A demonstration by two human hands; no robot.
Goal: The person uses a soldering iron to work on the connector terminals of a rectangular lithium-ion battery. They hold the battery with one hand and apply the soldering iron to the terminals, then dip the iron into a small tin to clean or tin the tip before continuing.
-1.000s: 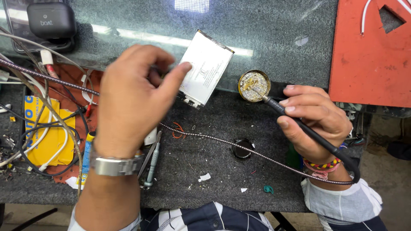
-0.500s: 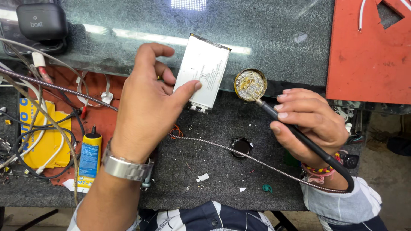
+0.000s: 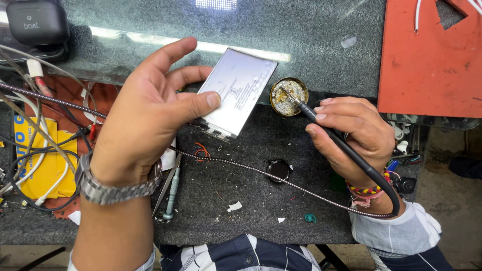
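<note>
Far left of the bench (image 3: 241,200): yellow packet (image 3: 47,165) under tangled cables (image 3: 30,150), black earbud case (image 3: 37,22) at the top corner. Left hand (image 3: 145,120), steel watch (image 3: 115,188) on the wrist, holds a flat silver battery pack (image 3: 238,90) tilted above the dark mat, thumb pressed on its face, remaining fingers behind it. Right hand (image 3: 351,133), fingers closed in a pen grip around a black soldering iron (image 3: 341,145), has the tip in the round brass tip-cleaner tin (image 3: 288,96), just right of the pack; the braided cord (image 3: 261,173) crosses the mat.
</note>
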